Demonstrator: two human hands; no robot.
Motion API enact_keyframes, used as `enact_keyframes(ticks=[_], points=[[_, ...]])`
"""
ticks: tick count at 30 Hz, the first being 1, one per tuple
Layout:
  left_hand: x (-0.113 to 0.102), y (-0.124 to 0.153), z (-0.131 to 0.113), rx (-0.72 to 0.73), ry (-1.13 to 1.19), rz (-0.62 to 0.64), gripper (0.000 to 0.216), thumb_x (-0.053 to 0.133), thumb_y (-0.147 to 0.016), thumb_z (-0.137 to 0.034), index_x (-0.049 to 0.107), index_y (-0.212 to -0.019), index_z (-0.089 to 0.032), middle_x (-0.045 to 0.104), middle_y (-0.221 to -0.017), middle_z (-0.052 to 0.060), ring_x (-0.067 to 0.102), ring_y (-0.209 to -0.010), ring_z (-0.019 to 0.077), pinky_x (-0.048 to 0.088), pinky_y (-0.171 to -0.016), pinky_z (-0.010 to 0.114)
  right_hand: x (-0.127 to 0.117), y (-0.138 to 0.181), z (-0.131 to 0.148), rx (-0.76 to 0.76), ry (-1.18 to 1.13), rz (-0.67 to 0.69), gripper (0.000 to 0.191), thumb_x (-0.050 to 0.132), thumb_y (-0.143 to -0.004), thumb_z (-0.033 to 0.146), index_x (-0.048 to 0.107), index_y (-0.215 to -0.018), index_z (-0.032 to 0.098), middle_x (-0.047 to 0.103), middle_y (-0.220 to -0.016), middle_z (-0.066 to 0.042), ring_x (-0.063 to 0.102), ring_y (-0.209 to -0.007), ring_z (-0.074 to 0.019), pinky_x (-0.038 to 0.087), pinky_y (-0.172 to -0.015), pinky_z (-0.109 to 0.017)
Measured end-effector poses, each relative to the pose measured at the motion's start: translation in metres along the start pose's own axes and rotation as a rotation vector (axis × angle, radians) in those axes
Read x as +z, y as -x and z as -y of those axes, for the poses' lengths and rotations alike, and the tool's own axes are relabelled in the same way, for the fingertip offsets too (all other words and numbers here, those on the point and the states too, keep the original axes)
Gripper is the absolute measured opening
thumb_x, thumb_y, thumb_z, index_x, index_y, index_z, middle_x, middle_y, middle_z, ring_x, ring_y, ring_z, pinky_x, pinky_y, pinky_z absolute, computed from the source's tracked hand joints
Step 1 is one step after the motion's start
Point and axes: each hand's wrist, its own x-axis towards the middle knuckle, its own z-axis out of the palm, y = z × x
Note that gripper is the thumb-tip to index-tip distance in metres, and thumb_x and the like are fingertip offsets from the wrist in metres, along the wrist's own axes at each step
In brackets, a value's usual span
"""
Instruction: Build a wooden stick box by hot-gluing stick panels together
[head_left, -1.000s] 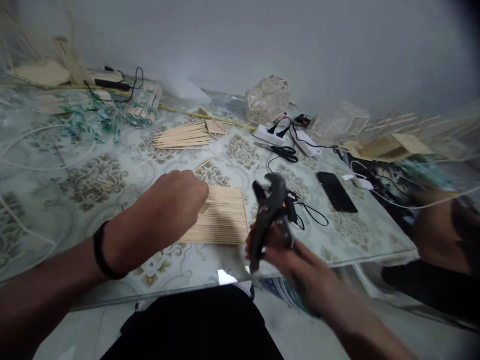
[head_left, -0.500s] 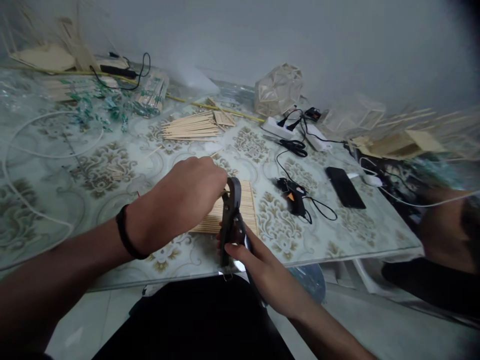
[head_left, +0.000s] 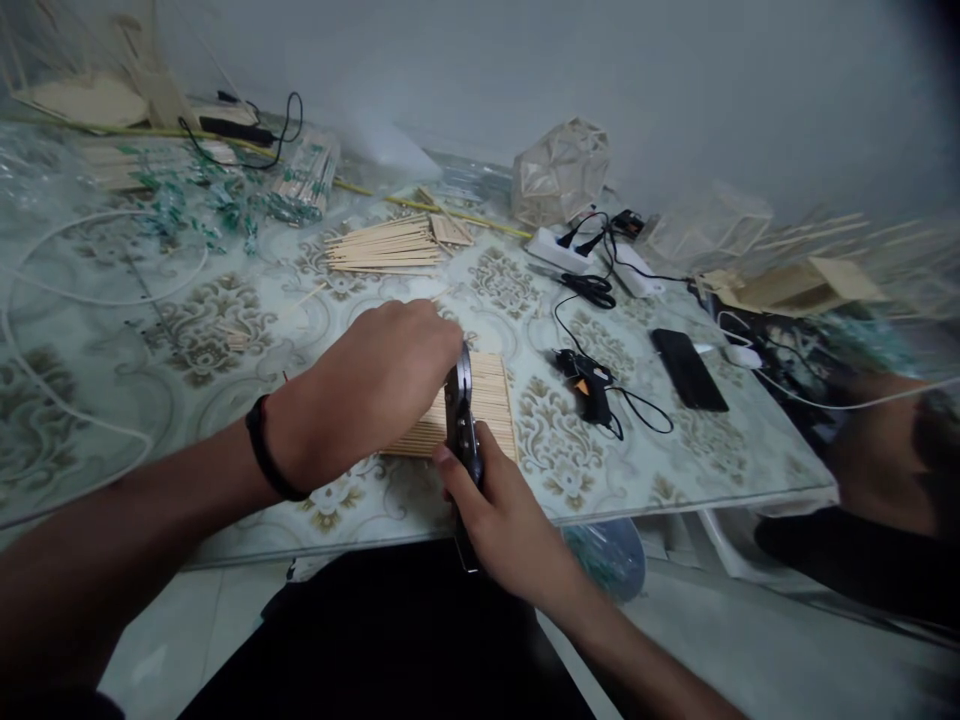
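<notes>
My right hand (head_left: 506,515) is wrapped round the handles of a dark hand cutter (head_left: 461,420), which stands nearly upright at the table's front edge. Its handles are pressed close together. My left hand (head_left: 375,385), with a black band on the wrist, is closed at the cutter's upper end, back of the hand up. What its fingers pinch is hidden behind the knuckles. Beneath both hands lies a flat panel of thin wooden sticks (head_left: 491,400) set side by side, partly covered by the left hand and the cutter.
Loose wooden sticks (head_left: 386,247) lie in a pile behind the hands. To the right are a black glue gun (head_left: 592,385), a phone (head_left: 688,368), scissors (head_left: 589,290) and a power strip (head_left: 559,250). A faceted stick frame (head_left: 561,172) stands by the wall. Another person's arm (head_left: 881,435) shows far right.
My right hand has squeezed the cutter's handles together; they stood apart before. The cutter has turned more upright, and my left hand has shifted slightly right and up with it.
</notes>
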Motion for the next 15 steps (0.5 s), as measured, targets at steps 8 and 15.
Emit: enact_keyframes(ticks=[8, 15], points=[[-0.004, 0.003, 0.0, 0.038, -0.012, -0.011, 0.027, 0.054, -0.105, -0.017, 0.074, -0.087, -0.016, 0.065, -0.071, 0.007, 0.066, -0.078, 0.0279, 0.033, -0.068, 0.038, 0.014, -0.006, -0.007, -0.003, 0.009, -0.162, 0.036, 0.052, -0.102, 0.059, 0.048, -0.082, 0.029, 0.06, -0.068, 0.001, 0.059, -0.062, -0.0221, 0.044, -0.057, -0.035], [0.0, 0.003, 0.004, 0.051, -0.029, -0.01, 0.026, 0.056, -0.101, -0.015, 0.072, -0.081, -0.017, 0.064, -0.069, 0.006, 0.062, -0.072, 0.0263, 0.032, -0.066, 0.037, -0.018, -0.017, -0.008, 0.138, -0.143, -0.113, 0.05, 0.052, -0.098, 0.076, 0.052, -0.09, 0.027, 0.061, -0.067, 0.004, 0.06, -0.057, -0.0201, 0.048, -0.056, -0.033]])
